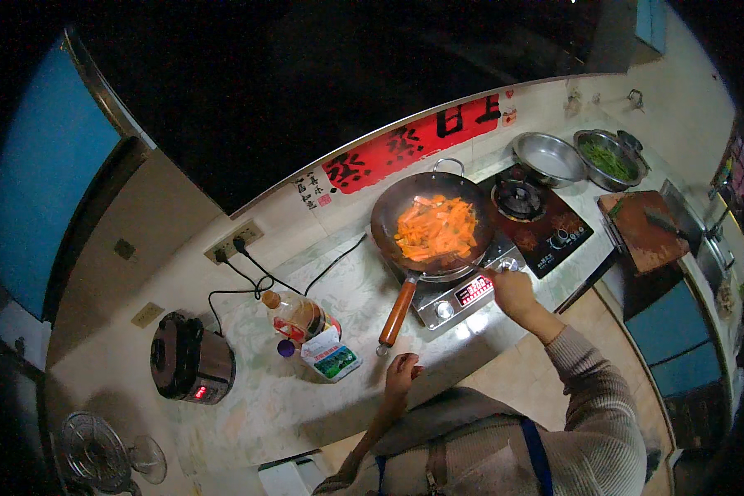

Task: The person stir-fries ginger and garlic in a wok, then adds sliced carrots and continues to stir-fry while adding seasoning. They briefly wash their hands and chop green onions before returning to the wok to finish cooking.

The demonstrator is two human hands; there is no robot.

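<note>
My right hand (516,296) grips the slim handle of a cooking utensil (469,263), probably a spatula. Its working end is hidden among the food. Sliced orange carrots (437,226) fill the middle of a dark wok (385,208), with bits of green among them. The wok sits on a silver induction cooker (443,310) with a lit red display, and its wooden handle (398,313) points towards me. Near the counter's front edge, below that handle, my left hand (402,374) hangs with loosely bent fingers and nothing visible in it.
Left of the wok stand a capped sauce bottle (307,315), a white-and-green packet (335,359) and a rice cooker (192,363). To the right are a black cooktop (542,232), a steel bowl (549,158), a pot of green vegetables (607,161) and a cutting board (642,239) bearing a cleaver (663,222).
</note>
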